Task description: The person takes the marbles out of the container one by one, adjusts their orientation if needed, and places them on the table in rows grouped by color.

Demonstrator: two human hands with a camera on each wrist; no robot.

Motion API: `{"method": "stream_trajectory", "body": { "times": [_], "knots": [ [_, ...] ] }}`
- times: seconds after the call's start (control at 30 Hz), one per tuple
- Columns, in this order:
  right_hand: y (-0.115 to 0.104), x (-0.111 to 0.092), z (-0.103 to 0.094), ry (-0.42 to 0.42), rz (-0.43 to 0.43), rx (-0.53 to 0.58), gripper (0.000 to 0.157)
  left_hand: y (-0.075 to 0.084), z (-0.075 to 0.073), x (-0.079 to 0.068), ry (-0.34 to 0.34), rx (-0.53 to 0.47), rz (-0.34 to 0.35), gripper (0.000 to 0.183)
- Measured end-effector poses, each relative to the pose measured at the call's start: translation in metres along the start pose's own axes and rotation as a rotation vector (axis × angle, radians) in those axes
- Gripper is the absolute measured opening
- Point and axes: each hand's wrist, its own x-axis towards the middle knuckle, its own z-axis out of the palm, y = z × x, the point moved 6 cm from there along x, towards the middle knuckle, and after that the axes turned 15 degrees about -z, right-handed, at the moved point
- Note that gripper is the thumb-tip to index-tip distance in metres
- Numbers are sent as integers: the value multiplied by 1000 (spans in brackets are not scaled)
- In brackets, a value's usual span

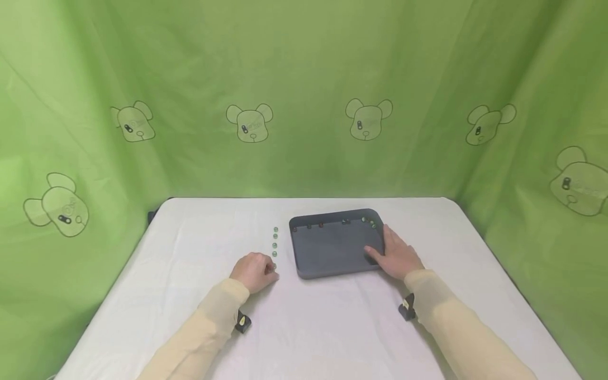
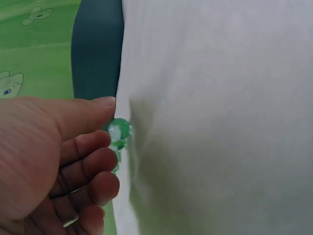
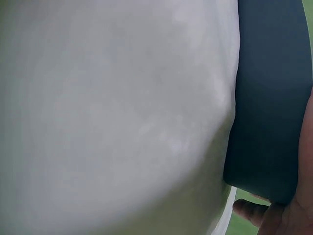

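My left hand (image 1: 254,272) is low over the white table, left of the tray. Thumb and index fingertips are at a clear green glass marble (image 2: 119,129), pinching it; the other fingers curl into the palm. Beyond it, several green marbles (image 1: 275,245) form a line leading away from me. A dark grey rectangular tray (image 1: 304,274) lies right of this line. At its right side, my right hand (image 1: 399,257) holds the wall, thumb over the rim and fingers along the outside. Inside, reddish-brown marbles (image 1: 321,225) and green marbles (image 1: 364,219) lie along the far wall.
A white cloth covers the table (image 1: 313,322). Green curtains (image 1: 304,53) with printed bear heads surround it at the back and both sides. Each wrist carries a small black camera mount, one by the left sleeve (image 1: 209,316) and one by the right sleeve (image 1: 451,316).
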Motion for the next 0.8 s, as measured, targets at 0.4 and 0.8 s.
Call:
{"method": "stream_trajectory", "body": {
  "times": [0.4, 0.8],
  "knots": [
    [-3, 0, 0, -2, 3, -14, 101, 30, -26, 14, 39, 53, 71, 19],
    [1, 1, -5, -13, -13, -27, 103, 78, -36, 41, 9, 119, 141, 16]
  ]
}}
